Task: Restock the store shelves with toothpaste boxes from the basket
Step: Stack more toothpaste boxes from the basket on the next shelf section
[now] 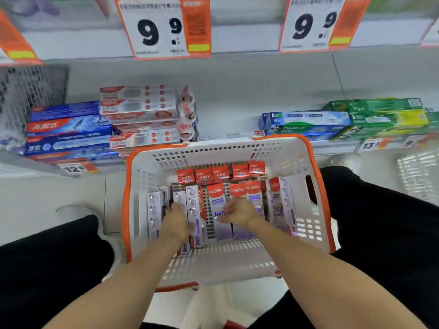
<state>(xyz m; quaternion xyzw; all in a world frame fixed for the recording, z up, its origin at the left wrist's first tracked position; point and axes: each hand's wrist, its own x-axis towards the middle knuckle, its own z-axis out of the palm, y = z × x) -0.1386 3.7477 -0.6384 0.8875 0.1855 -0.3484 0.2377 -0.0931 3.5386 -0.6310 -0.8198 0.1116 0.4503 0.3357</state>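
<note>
Fingers (174,208) of my left hand (177,224) are curled down onto the purple-and-white toothpaste boxes (194,210) at the left of the basket (223,150) — they look clamped on the top of one box, though blur keeps me from telling exactly which. My right hand (240,213) sits over the middle Colgate boxes (237,193), fingers bent loosely and touching the box faces; whether it has closed on anything I cannot tell.

Step in hand, as I judge it: picking stock out of the basket, the start of a restock cycle. Nothing is lifted yet — every box is down inside the basket. The long boxes lie side by side in a row, and a rank of small red boxes (221,174) stands along the far wall. The basket rests on the floor between my knees, right in front of the low shelf (228,108).

On that shelf, blue stacks (69,131) and red-white stacks (140,115) sit at the left, and blue-green Darlie stacks (308,124) at the right, with a bare gap between — just beyond the basket's far rim. That gap is likely where these go.

Next move calls for a firm pinch across one box's narrow sides, a straight lift clear of its neighbours so none drag along, then a forward reach over the rim. The boxes are packed close, so there is little room to get round one.
</note>
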